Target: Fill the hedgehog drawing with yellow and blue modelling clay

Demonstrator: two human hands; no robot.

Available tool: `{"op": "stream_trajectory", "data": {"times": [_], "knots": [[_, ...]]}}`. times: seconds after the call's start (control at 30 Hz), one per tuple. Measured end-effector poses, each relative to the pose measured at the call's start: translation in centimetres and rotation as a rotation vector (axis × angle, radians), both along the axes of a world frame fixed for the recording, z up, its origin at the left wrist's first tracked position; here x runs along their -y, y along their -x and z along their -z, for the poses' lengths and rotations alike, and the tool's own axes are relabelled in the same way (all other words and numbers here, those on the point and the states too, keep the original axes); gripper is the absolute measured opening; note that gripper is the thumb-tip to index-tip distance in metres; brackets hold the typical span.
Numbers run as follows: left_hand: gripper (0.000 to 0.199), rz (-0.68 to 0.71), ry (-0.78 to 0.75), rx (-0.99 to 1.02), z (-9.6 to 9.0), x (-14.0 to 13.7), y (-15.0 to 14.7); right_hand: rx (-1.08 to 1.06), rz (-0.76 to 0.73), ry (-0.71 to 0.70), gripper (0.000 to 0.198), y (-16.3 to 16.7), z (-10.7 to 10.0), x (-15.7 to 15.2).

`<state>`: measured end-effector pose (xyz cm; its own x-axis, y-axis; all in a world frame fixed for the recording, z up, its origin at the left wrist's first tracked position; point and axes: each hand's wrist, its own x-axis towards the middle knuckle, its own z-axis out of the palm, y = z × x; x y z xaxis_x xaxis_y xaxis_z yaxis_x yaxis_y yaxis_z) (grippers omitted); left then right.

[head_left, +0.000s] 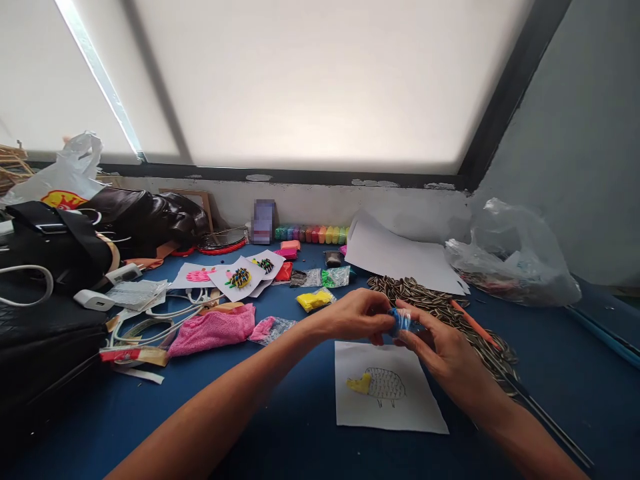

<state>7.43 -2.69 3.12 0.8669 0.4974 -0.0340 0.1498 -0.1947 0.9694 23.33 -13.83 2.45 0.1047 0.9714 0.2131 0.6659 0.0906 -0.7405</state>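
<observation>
Your left forearm [230,393] nearest, aimed at 1 o'clock; there your left hand [356,313] and right hand [443,343] pinch the blue packet [401,321]. Likely unwrapping; next calls for careful two-handed peeling.

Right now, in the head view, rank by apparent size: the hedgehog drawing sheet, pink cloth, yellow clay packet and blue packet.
1. Hedgehog drawing sheet
2. Pink cloth
3. Yellow clay packet and blue packet, unranked: fingers partly hide the blue one.
</observation>
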Motion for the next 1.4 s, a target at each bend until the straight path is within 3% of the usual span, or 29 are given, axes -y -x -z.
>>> {"op": "stream_trajectory", "data": {"times": [0.1, 0.27, 0.6, 0.87, 1.03, 1.17, 1.4], "knots": [[0.017, -0.056, 0.071, 0.022, -0.2, -0.4, 0.1, -0.031, -0.029, 0.024, 0.032, 0.0, -0.2, 0.2], [0.011, -0.156, 0.172, 0.077, -0.1, -1.0, 0.1, -0.107, -0.014, 0.004, 0.037, 0.0, 0.1, 0.2], [0.008, -0.136, 0.249, 0.144, 0.1, 0.0, -0.7, -0.224, -0.109, 0.066, 0.035, 0.7, 0.1, 0.0], [0.004, -0.128, 0.233, 0.120, -0.2, -1.5, 0.4, -0.162, 0.050, 0.001, 0.037, 0.2, -0.2, 0.3], [0.017, -0.047, 0.260, 0.070, 0.0, -1.5, 0.7, -0.189, 0.018, -0.009, 0.045, 0.2, -0.5, 0.2], [0.030, -0.093, 0.293, 0.106, 0.6, -1.0, 0.0, -0.194, -0.037, 0.012, 0.044, 0.6, -0.6, 0.2], [0.043, -0.117, 0.284, 0.192, 0.5, -1.8, 0.5, -0.161, 0.045, -0.046, 0.039, 0.5, -0.1, 0.5]]}}
